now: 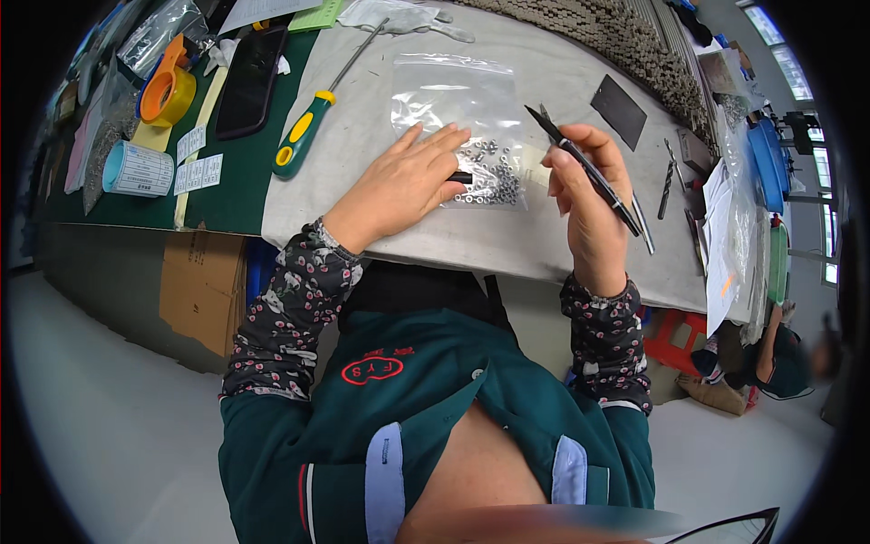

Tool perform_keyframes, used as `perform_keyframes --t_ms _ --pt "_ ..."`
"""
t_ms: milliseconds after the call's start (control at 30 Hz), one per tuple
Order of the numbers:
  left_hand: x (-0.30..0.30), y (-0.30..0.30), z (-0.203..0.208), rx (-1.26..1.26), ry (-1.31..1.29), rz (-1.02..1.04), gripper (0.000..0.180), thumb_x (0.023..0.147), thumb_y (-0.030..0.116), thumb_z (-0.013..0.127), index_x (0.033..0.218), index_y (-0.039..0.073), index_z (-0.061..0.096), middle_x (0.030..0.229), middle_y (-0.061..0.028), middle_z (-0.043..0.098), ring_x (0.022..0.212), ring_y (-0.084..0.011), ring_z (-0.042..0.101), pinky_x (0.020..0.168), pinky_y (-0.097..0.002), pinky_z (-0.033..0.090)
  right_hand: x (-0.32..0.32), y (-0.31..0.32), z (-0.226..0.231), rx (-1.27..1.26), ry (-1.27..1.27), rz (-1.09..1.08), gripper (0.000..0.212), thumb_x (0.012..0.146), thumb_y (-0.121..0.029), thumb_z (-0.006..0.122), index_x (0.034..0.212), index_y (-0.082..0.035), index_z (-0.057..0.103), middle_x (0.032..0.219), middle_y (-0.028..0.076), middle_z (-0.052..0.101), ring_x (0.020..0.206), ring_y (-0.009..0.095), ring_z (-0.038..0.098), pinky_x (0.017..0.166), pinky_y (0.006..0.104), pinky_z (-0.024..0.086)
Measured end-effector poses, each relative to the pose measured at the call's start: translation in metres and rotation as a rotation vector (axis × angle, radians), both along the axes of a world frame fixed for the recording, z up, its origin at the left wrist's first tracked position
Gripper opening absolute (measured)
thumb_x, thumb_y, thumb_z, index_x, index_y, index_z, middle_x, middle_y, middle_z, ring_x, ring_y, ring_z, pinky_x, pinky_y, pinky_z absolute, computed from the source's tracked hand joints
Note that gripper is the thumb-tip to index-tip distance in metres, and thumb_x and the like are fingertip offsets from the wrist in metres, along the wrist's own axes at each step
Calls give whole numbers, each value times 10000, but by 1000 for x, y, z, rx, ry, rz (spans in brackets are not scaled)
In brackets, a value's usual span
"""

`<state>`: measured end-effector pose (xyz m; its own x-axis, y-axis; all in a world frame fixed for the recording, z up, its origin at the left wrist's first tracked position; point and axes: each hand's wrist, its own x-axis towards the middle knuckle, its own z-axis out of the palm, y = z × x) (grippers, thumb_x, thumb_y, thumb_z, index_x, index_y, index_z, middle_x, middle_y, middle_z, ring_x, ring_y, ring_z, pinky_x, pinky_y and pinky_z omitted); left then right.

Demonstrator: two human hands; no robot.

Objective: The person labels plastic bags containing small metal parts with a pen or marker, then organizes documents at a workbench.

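My left hand [404, 184] leans over a clear zip bag [435, 83], its outer fingers stretched across the plastic. A short black cap, like a pen cap [462, 178], sticks out between its thumb and forefinger. Small silvery nuts [489, 186] lie gathered in the bag's lower right part. Raised to the right of the bag, my right hand [591, 195] is closed round a black pen [594, 170], its pointed end up and to the left. A second slim tool with a silvery end [644, 227] runs alongside the pen in that grip; its middle is hidden.
On the left are a green-and-yellow screwdriver [306, 136], a black phone [252, 82], an orange tape dispenser [167, 89] and a label roll [138, 169]. A dark plate [619, 111], a drill bit [667, 186] and papers [718, 240] lie right. Another person [781, 358] is at far right.
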<state>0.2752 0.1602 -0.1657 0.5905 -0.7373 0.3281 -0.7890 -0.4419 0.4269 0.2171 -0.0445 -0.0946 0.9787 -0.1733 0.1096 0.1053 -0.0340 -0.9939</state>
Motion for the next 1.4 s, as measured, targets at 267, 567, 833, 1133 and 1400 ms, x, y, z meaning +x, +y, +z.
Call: perform_keyframes --t_ms 267,567,833,1133,1400 --pt "-2 3 1 -39 -96 81 280 855 263 588 987 23 526 1301 -113 492 1264 -272 408 1027 -465 338 62 36 -27 225 -17 138 169 899 -158 565 1005 -34 520 773 86 636 546 59 506 456 169 357" --pt "-3 8 -1 -29 -178 186 256 830 276 611 912 38 562 1173 -84 580 1173 -249 482 992 -462 361 83 30 -70 395 37 168 225 924 -153 517 1093 -7 548 845 108 653 672 87 572 612 203 469" --pt "-5 11 2 -71 -150 136 223 813 254 627 868 44 578 1116 -74 611 1121 -250 514 983 -470 359 83 22 -71 402 -70 143 235 920 -124 516 1110 13 518 892 141 635 730 150 597 702 255 495" --pt "-8 10 8 -74 -108 108 216 779 210 644 804 18 548 1139 -79 605 1088 -261 533 969 -449 378 78 29 -68 214 -8 47 170 846 -88 635 968 -15 542 763 87 647 648 85 570 595 199 446" --pt "-6 13 7 -149 -78 97 211 761 183 654 834 12 554 1124 -108 595 1069 -273 534 928 -430 402 74 37 -64 25 -18 115 147 808 -99 664 824 -22 540 706 30 604 633 61 572 557 189 429"
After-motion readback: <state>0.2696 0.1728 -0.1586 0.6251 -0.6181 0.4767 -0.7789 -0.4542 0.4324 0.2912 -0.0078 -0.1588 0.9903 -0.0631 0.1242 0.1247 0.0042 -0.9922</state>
